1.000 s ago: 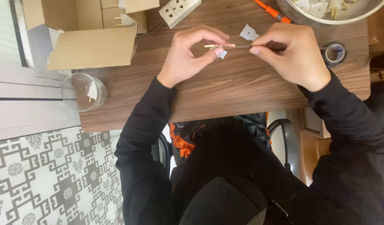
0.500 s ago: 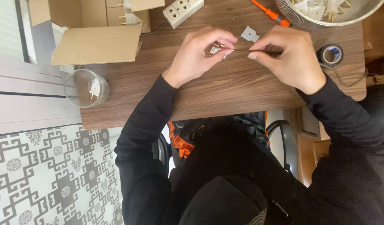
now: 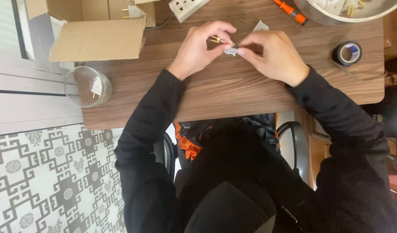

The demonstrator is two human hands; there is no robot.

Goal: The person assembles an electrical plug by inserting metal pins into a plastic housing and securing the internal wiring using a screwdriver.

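Observation:
Both of my hands meet over the far middle of the wooden table. My left hand pinches a small white plastic part with brass prongs between thumb and fingers. My right hand closes on the same small part from the right, fingertips touching it. Whether a thin tool lies in the right hand is hidden by the fingers. Black sleeves cover both forearms.
A glass jar with a small plug part stands at the table's left edge. An open cardboard box sits far left, a white power strip behind my hands, an orange-handled screwdriver, a metal bowl of parts and black tape roll right.
My hands have drawn closer together and the right fingertips now touch the small part. The view has shifted slightly, so table objects sit a little lower in frame.

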